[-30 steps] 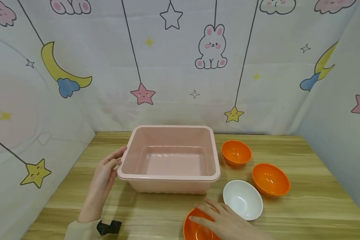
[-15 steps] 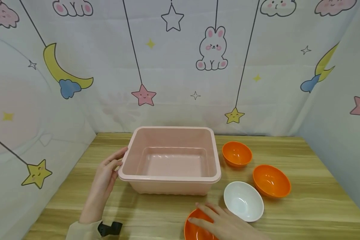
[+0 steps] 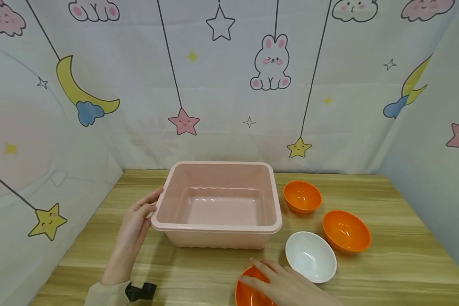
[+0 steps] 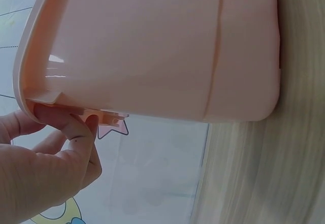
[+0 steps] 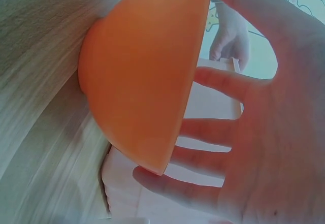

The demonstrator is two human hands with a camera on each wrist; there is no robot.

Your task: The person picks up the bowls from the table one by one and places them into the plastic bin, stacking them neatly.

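A pink plastic basin [image 3: 216, 229] stands mid-table, and nothing shows inside it. At its left side my left hand [image 3: 131, 229] grips the rim; the left wrist view shows fingers [image 4: 68, 127] curled under the lip of the basin's corner. My right hand [image 3: 281, 284] spreads over an orange bowl [image 3: 250, 293] at the front edge of the head view. In the right wrist view the bowl stands upright on the wood, with the right fingers [image 5: 208, 130] fairly straight across its rim and the thumb at the opposite edge. The head view cuts off the bowl's near part.
Right of the basin are two more orange bowls, one farther back [image 3: 302, 196] and one to the right [image 3: 346, 230]. A white bowl [image 3: 311, 257] sits nearest the right hand. A patterned cloth [image 3: 222, 144] borders the back of the wooden table [image 3: 401, 263].
The scene sits a few pixels lower in the head view. Both hands keep their places, the left at the basin's rim and the right over the orange bowl.
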